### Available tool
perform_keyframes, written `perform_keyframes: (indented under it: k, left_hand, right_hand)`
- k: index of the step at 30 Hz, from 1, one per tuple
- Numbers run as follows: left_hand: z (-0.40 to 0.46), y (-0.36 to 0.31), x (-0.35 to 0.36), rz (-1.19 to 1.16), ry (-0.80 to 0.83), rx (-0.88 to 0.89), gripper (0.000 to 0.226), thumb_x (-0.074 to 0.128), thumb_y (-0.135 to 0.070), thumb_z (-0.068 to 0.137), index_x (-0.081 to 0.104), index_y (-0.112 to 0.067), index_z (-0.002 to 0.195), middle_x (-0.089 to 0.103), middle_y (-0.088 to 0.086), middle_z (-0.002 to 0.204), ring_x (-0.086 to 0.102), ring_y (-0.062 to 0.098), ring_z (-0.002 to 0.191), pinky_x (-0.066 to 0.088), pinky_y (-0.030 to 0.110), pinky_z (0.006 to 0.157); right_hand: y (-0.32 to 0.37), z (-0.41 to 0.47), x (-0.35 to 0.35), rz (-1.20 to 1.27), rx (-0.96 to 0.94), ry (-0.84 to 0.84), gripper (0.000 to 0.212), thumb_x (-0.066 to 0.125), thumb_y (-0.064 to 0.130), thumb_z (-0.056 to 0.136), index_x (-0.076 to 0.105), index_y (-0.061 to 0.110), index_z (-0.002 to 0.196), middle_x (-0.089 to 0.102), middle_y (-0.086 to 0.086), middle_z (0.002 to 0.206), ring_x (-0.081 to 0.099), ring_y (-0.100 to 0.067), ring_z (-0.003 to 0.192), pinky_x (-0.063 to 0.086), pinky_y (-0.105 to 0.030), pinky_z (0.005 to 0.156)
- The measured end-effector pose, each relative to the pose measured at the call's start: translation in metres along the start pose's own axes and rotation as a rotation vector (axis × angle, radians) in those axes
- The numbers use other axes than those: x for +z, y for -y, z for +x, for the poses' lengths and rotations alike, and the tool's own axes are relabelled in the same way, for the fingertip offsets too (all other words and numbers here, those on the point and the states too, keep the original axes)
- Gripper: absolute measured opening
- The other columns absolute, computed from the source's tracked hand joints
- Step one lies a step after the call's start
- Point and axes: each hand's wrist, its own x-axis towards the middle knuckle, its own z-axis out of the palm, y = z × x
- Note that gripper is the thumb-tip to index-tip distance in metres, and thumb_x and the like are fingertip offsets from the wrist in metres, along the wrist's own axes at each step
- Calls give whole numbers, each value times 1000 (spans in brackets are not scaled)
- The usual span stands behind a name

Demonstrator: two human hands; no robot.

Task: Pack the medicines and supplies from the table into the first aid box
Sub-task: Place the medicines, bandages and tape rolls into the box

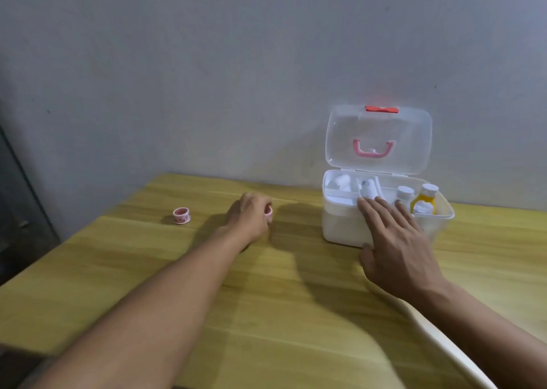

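A white first aid box (340, 226) stands open on the wooden table (266, 300), its clear lid (379, 134) with a pink handle upright. Inside are a yellow bottle (424, 200), a white-capped bottle (404, 195) and white rolls in a tray. My right hand (393, 240) lies flat with spread fingers against the box's front rim. My left hand (251, 215) is curled around a small pink tape roll (268, 211) on the table, left of the box. A second pink tape roll (181, 215) lies farther left, untouched.
A grey wall rises right behind the table and box. The table's left edge runs diagonally near the loose tape roll. A white curved chair edge (444, 338) shows at the lower right under my right forearm.
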Motion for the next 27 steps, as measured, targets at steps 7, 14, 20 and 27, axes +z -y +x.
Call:
perform_keyframes:
  k: [7,14,20,27]
  left_hand:
    - [-5,75,-47,274,-124,-319,23,67,-34,80,71,-22,98,59,13,120,42,35,120,39,39,98]
    - [-14,77,-48,35,-91,-381,13,67,-24,81,72,-16,90,73,13,102,55,34,109,36,32,92]
    - [-13,1,-61,-136,-87,-181,16,75,-22,76,73,-15,90,74,12,100,63,28,103,39,33,99]
    - [-5,-115,-66,-324,23,195,28,77,-25,75,71,-21,102,69,3,94,58,20,93,39,19,81]
  right_hand:
    - [6,0,2,-1,31,-30,81,66,10,56,46,0,134,56,-17,134,48,-35,129,32,-52,112]
    - [8,-1,0,2,33,-40,80,61,10,56,46,1,134,56,-17,133,48,-35,129,31,-50,113]
    - [5,-1,-1,-4,12,7,83,60,13,58,41,2,138,51,-16,140,42,-35,135,24,-49,116]
    - [-7,-12,-11,143,17,-55,84,58,3,62,35,0,143,36,-18,151,28,-33,143,24,-49,117]
